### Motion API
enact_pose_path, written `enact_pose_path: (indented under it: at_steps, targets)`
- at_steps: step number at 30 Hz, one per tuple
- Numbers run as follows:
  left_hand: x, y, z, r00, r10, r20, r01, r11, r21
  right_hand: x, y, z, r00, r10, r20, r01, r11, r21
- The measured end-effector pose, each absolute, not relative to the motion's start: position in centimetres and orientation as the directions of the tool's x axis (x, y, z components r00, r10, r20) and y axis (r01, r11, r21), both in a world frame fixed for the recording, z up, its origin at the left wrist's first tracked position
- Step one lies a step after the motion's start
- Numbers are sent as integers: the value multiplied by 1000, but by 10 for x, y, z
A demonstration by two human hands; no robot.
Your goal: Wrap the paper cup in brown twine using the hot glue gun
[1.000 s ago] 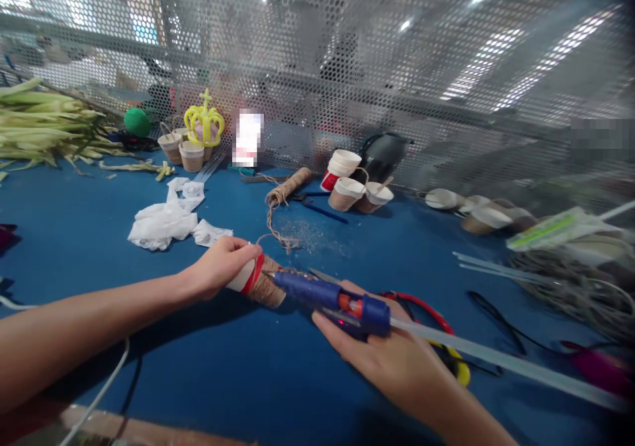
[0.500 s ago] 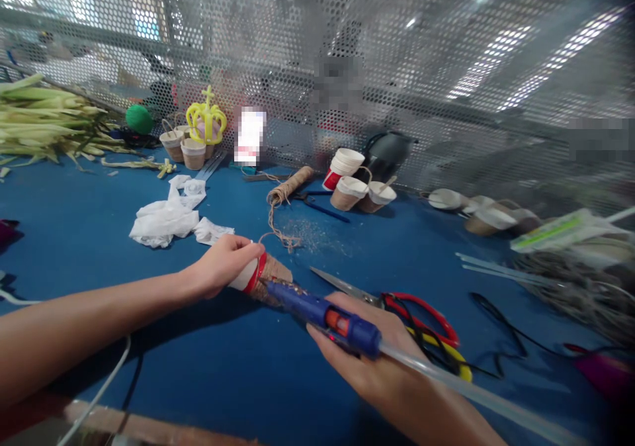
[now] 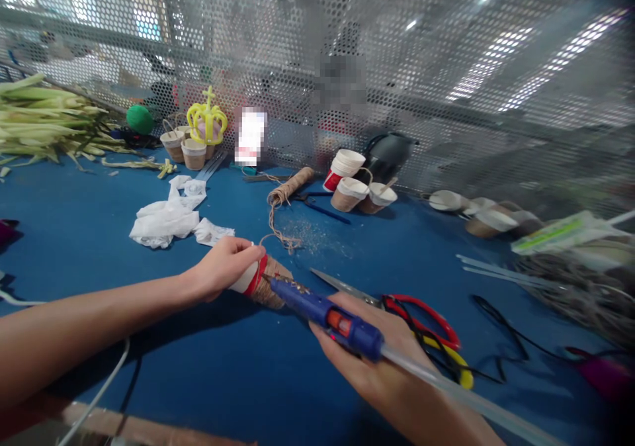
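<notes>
My left hand (image 3: 225, 267) is closed around the white rim end of a paper cup (image 3: 270, 288) lying on its side. Brown twine is wound round much of the cup, and a red band shows beside my fingers. A loose strand of twine (image 3: 282, 239) trails from near my thumb toward the twine roll (image 3: 292, 186). In my right hand (image 3: 362, 360) is a blue glue gun (image 3: 317, 310) with a long clear glue stick in its back. The gun's nozzle points at the cup near the red band; contact is hard to tell.
Scissors (image 3: 431, 320) with red and yellow handles lie beside my right hand. Crumpled white tissue (image 3: 163, 221), blue-handled pliers (image 3: 325, 211) and twine-wrapped cups (image 3: 350, 193) are farther back. Corn husks (image 3: 44, 118) sit far left. A perforated metal screen (image 3: 278, 49) stands behind the blue table (image 3: 208, 366).
The glue gun's nozzle has shifted slightly up and right on the cup, baring more of the wound twine. My left hand stays nearly still with the cup.
</notes>
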State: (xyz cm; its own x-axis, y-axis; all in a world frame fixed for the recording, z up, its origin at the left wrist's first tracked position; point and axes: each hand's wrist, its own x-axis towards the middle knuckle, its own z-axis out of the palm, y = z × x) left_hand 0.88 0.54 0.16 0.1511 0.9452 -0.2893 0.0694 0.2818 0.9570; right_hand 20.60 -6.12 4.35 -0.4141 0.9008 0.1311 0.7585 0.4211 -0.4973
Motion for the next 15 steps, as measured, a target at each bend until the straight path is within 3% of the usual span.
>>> enact_pose_path:
  at_steps: [15]
  targets:
    - [7,-2,5,259,938,-231,123,205,971,207,-58,48,-419,892,169,759,446,-475]
